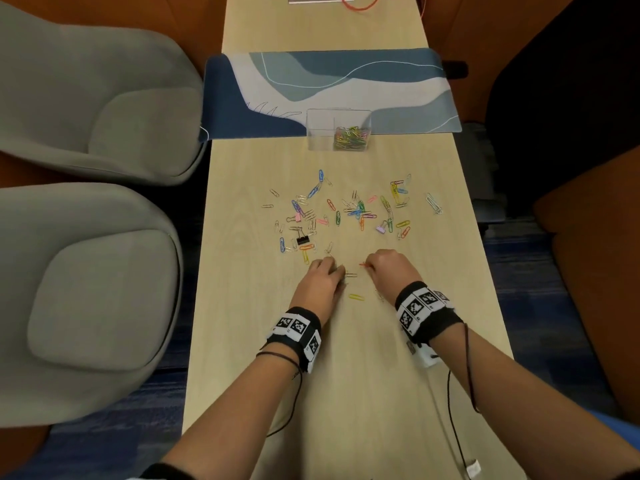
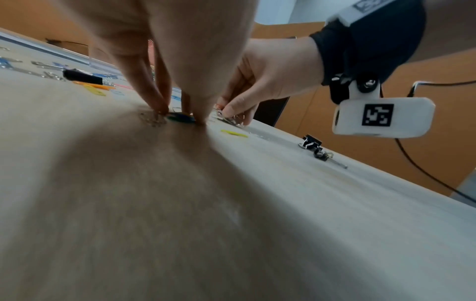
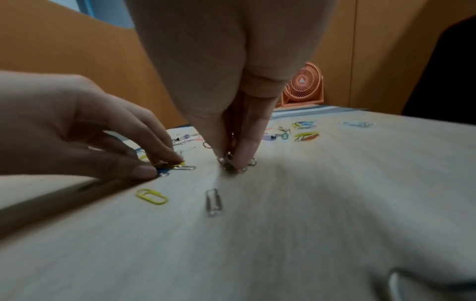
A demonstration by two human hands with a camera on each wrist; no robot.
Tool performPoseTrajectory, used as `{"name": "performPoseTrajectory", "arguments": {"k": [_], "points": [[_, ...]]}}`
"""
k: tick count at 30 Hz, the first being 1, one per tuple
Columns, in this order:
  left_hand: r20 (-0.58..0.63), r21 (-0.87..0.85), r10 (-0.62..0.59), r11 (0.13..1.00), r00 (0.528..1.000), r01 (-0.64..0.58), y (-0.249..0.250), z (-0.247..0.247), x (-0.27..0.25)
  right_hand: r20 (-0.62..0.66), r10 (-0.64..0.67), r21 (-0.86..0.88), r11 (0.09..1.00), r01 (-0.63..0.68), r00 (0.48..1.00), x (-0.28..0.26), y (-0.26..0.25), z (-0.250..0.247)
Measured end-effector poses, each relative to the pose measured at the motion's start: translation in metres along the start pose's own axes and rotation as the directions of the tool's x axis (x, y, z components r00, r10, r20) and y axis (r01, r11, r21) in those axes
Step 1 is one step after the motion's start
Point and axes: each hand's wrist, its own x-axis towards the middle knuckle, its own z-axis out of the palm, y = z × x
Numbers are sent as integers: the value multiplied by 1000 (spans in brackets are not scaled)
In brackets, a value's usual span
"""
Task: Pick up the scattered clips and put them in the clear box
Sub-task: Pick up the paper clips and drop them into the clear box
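Observation:
Many coloured and silver paper clips (image 1: 349, 209) lie scattered across the wooden table (image 1: 346, 375), with a black binder clip (image 1: 303, 240) among them. The clear box (image 1: 337, 129) stands beyond them with several clips in its right half. My left hand (image 1: 325, 275) pinches blue and yellow clips (image 3: 167, 168) against the table, fingertips down. My right hand (image 1: 384, 266) pinches a bunch of silver clips (image 3: 231, 163) on the table. Between the hands lies a silver clip (image 1: 350, 275). A yellow clip (image 1: 356, 297) and a silver clip (image 3: 213, 201) lie just nearer to me.
A blue patterned mat (image 1: 329, 91) lies under the box's far side. Two grey chairs (image 1: 86, 271) stand to the left of the narrow table. An orange fan (image 3: 304, 85) stands at the far end. Black binder clips (image 2: 313, 144) lie near the right edge. Cables hang from my wrists.

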Motion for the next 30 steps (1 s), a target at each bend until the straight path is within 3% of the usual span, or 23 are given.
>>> {"name": "performPoseTrajectory", "arguments": {"k": [7, 12, 16, 20, 23, 26, 30], "points": [[102, 61, -57, 997, 993, 50, 7, -15, 25, 18, -8, -31, 999, 8, 1000, -1, 2, -12], [137, -23, -154, 987, 978, 159, 8, -31, 39, -121, 193, 294, 944, -151, 974, -2, 11, -19], [103, -153, -196, 966, 975, 210, 4, -36, 42, -98, 356, 622, 751, -222, 929, -5, 22, -30], [-6, -458, -307, 847, 952, 271, -8, -47, 47, 16, 435, 878, 425, -221, 900, -4, 34, -41], [-74, -615, -358, 751, 931, 240, -9, -70, 60, 65, 438, 964, 204, -170, 896, 0, 40, -61], [-117, -690, -353, 701, 928, 180, -11, -97, 84, 43, 442, 992, 87, -90, 896, 13, 47, -91], [-204, -687, -295, 723, 933, 78, -13, -131, 128, -40, 415, 999, 23, 34, 909, 41, 56, -136]]}}
